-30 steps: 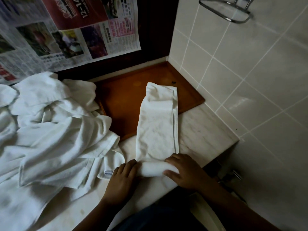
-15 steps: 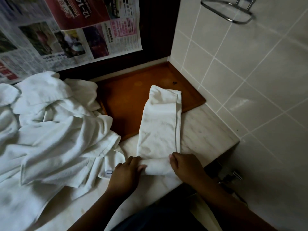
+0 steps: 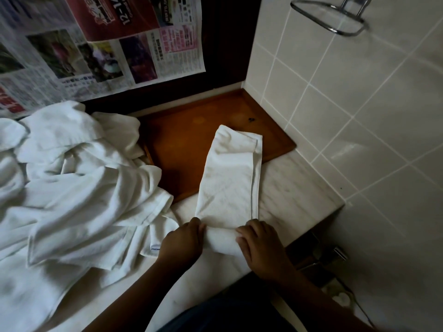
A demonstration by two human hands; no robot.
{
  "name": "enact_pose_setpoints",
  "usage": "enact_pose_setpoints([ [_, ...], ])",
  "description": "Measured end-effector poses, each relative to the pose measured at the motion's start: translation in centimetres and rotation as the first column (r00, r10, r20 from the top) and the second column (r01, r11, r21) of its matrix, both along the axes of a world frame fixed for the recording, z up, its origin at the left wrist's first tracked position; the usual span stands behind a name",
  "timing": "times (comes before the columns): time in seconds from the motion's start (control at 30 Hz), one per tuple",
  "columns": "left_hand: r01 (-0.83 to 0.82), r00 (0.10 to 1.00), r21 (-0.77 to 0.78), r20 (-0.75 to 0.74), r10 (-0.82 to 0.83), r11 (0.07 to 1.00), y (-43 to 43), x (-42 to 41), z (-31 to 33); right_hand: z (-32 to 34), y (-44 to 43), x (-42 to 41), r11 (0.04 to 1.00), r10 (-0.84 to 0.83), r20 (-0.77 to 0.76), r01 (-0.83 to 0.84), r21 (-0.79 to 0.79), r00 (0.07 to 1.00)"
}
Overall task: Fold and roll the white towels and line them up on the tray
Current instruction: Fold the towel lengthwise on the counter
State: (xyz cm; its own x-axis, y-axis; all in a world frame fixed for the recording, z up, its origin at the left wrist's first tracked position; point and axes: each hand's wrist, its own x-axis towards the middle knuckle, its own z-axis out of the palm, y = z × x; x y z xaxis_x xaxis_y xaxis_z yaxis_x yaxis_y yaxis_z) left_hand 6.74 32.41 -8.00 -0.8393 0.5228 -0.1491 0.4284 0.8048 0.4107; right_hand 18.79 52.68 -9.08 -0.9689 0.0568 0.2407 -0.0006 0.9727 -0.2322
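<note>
A white towel [image 3: 230, 180], folded into a long narrow strip, lies on the marble counter with its far end on the brown wooden tray [image 3: 182, 140]. Its near end is rolled into a short cylinder. My left hand [image 3: 179, 240] grips the left end of the roll and my right hand [image 3: 261, 245] grips the right end. The tray sits in the back corner and holds nothing but the towel's end.
A heap of loose white towels [image 3: 72, 183] covers the counter's left side and overlaps the tray's left edge. Tiled wall [image 3: 359, 140] borders the right, with a chrome ring holder [image 3: 335, 17] above. Newspaper [image 3: 96, 44] hangs behind. The counter drops off at right.
The roll at the towel's near end has grown thicker, and the flat strip's far end has slid back toward me across the tray. Both hands stay on the roll.
</note>
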Motion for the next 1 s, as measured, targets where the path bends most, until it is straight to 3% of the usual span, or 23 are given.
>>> enact_pose_setpoints([
  [0.33,-0.054,0.997,-0.1,0.043,0.058,0.994,1.3,-1.0,1.0,-0.9,0.0,0.1,0.999,-0.036,0.13,0.039,-0.018,0.991],
  [0.43,0.046,0.985,-0.02,-0.167,-0.049,0.999,1.0,-0.8,0.9,-0.7,0.3,-0.3,0.999,-0.022,0.147,0.027,-0.036,0.989],
  [0.53,0.33,0.864,0.035,-0.412,-0.288,0.943,-0.5,0.0,-0.5,-0.6,0.4,-0.8,0.996,-0.042,0.119,0.05,-0.067,0.992],
  [0.6,0.388,0.813,0.018,-0.478,-0.332,0.922,-1.6,0.5,-2.2,-0.4,0.4,-1.1,0.992,-0.072,0.099,0.082,-0.096,0.993],
  [1.0,0.391,0.83,-0.027,-0.421,-0.365,0.92,-1.8,0.4,-3.2,0.3,-0.4,-0.8,0.993,-0.088,0.063,0.092,-0.075,0.994],
])
